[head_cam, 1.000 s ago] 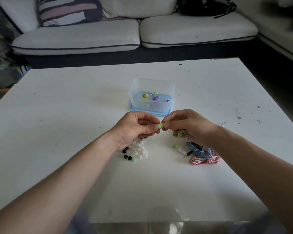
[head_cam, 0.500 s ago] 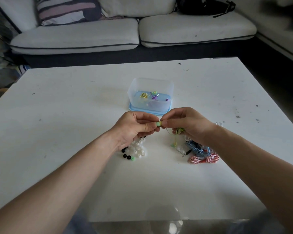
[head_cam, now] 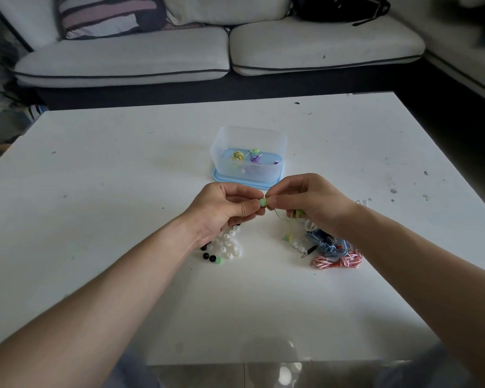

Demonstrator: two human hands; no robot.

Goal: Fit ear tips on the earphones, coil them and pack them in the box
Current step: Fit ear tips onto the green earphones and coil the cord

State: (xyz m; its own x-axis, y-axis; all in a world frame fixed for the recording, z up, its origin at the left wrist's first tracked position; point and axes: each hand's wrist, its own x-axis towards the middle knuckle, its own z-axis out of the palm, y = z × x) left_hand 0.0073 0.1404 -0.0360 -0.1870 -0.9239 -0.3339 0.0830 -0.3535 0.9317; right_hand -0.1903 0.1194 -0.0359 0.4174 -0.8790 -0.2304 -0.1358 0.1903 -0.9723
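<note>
Pinching a green ear tip [head_cam: 263,202], left hand [head_cam: 221,210] meets right hand [head_cam: 308,198] gripping an earphone [head_cam: 298,212]; box [head_cam: 252,135] (coiled earphones [head_cam: 238,155] inside) behind.

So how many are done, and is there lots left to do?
A yellow coil and a purple coil already lie in the box. Right now the left hand pinches a green ear tip against the yellow-green earphone held by the right hand. Left on the table: the blue earphones, the red-and-white earphones and a pile of loose tips.

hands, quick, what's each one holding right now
Left hand: closed, pinching the green ear tip.
Right hand: closed, pinching the yellow-green earphones.
</note>
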